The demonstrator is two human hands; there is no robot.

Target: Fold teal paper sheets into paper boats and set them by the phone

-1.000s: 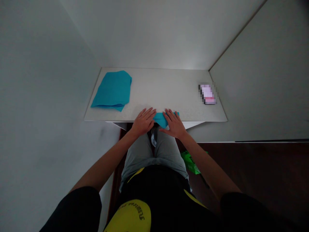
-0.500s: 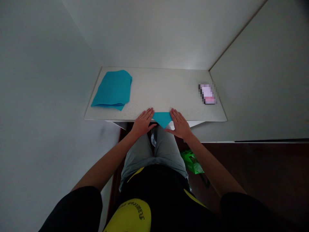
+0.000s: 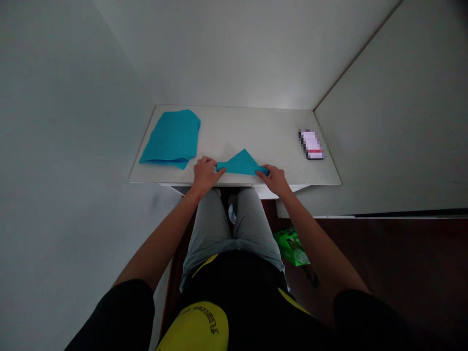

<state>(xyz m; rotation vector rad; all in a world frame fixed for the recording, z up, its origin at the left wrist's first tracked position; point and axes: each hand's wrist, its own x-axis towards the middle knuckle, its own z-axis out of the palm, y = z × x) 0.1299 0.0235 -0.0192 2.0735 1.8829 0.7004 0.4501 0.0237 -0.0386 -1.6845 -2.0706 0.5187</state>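
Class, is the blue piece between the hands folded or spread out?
Folded: the blue piece narrows to bands at both ends, a triangular point between.

A white tabletop (image 3: 234,127) carries a large folded turquoise sheet (image 3: 173,136) towards its left end and a smartphone (image 3: 312,145), its screen pixelated, near its right edge. By the front edge, a smaller turquoise folded piece (image 3: 243,163) points its peak away; whether it touches the top is unclear. On the dark reddish-brown floor (image 3: 383,263) lies a green bag (image 3: 291,247).
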